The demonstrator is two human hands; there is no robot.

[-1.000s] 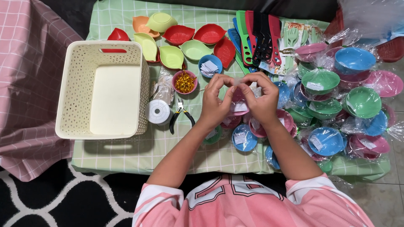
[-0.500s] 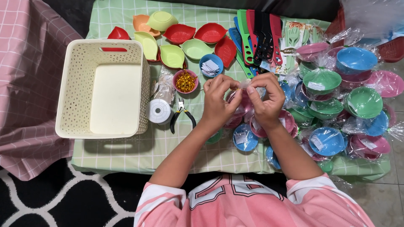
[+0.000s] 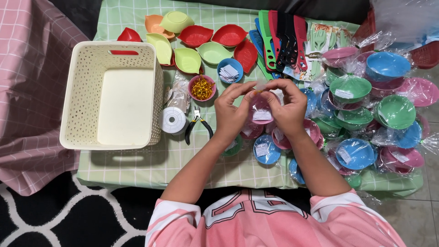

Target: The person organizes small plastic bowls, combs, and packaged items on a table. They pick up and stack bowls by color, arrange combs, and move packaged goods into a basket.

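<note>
**Two hands pinch the top of a wrapped pink bowl**

Both hands meet over the middle of the green checked table. The left hand and the right hand hold a small pink bowl in clear wrap between them, a white paper slip showing inside it. The fingertips of both hands are pinched together at the gathered top of the wrap, where a small gold tie shows; thumbs and forefingers are closed tight, the other fingers curled loosely around the bowl.

Under and around the hands lie more wrapped bowls, pink, blue and green, with a big pile of them to the right. To the left of the hands sit black-handled pliers, a white roll and a pink cup of gold ties. A blue cup of white paper slips stands just beyond the left hand. A cream plastic basket stands at the left edge. Leaf-shaped dishes in red, green and orange line the far side, beside a fan of coloured combs.
</note>
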